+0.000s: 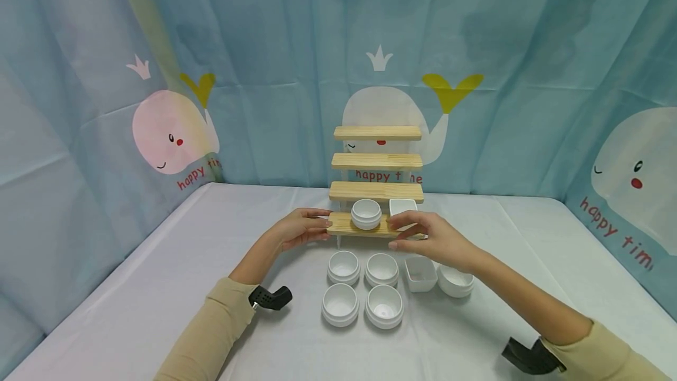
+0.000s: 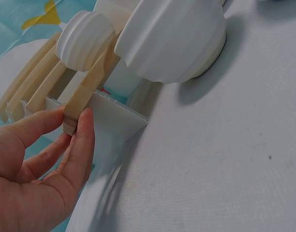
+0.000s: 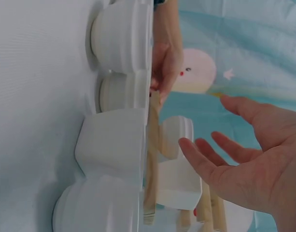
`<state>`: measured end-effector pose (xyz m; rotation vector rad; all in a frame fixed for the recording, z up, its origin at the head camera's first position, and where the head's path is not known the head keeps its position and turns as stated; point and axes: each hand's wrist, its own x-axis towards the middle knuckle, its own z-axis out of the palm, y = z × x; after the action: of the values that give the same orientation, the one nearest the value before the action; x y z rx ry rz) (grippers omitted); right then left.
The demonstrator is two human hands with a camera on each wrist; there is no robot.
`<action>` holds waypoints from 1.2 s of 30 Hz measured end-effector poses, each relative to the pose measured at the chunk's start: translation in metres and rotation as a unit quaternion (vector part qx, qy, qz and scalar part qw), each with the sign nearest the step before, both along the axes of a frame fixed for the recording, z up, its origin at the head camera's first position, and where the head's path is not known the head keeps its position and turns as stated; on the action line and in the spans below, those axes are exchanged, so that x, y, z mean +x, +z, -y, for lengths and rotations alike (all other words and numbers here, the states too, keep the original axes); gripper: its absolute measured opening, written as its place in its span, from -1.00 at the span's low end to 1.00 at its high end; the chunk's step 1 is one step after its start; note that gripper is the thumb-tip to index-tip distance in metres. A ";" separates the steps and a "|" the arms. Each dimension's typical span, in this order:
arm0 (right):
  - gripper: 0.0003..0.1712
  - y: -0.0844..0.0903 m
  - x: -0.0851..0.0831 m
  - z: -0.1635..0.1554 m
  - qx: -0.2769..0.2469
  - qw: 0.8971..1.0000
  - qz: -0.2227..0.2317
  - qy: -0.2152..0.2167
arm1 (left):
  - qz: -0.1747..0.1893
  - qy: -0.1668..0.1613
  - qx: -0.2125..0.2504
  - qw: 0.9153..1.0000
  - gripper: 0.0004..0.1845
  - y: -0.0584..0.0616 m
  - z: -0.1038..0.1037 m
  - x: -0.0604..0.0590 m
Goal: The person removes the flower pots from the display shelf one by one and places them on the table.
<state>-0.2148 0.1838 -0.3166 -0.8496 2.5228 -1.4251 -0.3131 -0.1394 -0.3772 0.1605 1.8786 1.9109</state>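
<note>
Both hands flank the stepped wooden shelf [image 1: 376, 193]: left hand [image 1: 298, 231] pinches its lowest plank's end to steady it, right hand [image 1: 431, 240] hovers open-fingered by the square dish [image 1: 403, 207].

White bowls [image 1: 344, 266] (pale wooden shelf [image 1: 376, 191]).

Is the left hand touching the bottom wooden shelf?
Touching. The left wrist view shows the left hand pinching the end of the bottom shelf, thumb on one side and fingers on the other, with no gap.

six round bowls [image 1: 344, 266] — two square dishes [image 1: 421, 274] — one four-step rack [image 1: 376, 163]
</note>
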 end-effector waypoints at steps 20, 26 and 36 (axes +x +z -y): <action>-0.38 0.014 -0.011 0.014 -0.027 0.997 0.043 -0.053 | -0.004 -0.004 0.000 1.000 -0.41 -0.001 0.000 -0.001; -0.40 0.020 -0.014 0.020 -0.026 0.997 0.037 -0.056 | -0.002 -0.003 0.000 1.000 -0.41 -0.001 0.001 0.000; -0.33 0.025 -0.021 0.030 -0.031 0.994 0.059 -0.084 | 0.002 -0.003 0.002 1.000 -0.41 0.000 0.001 0.000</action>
<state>-0.2355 0.1541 -0.2920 -0.5548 2.5239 -1.5594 -0.3130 -0.1404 -0.3774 0.1639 1.8703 1.9101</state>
